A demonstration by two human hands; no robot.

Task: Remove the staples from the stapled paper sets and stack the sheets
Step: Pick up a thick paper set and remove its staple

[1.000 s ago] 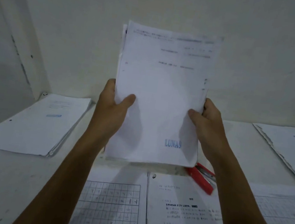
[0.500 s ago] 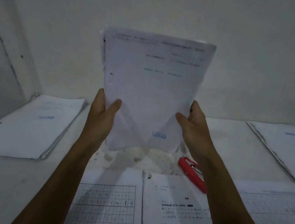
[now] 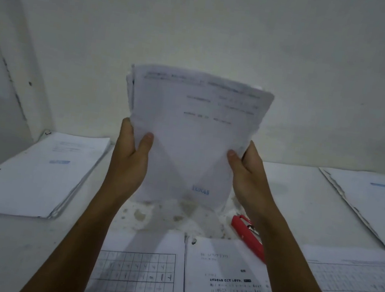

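The table [image 3: 302,198] carries the whole work area, and the bundle of sheets [image 3: 192,141] is held upright above its middle, the lower edge hanging just over the bare, stained patch of tabletop. The left hand [image 3: 130,159] grips the bundle's left edge and the right hand [image 3: 248,178] its right edge, each with the thumb across the front face and the fingers curled behind; the sheets bow slightly between them. Judged from this, the bundle is light and limp: it will sag or fan if held at one corner, so support at both side edges, low down, suits it best, and the loose edges at the top left suggest sheets can slip out of register. Paper is easily creased or torn at a stapled corner. A flat stack of papers [image 3: 34,173] lies to the left, well apart, and a second stack [image 3: 375,208] lies to the right. Nearer the person, a grid worksheet [image 3: 138,279] and a printed worksheet [image 3: 229,284] lie side by side, and these occupy the space directly below the forearms. A red staple tool [image 3: 245,235] rests just beside the right forearm, partly hidden by it, and may obstruct setting the bundle down.
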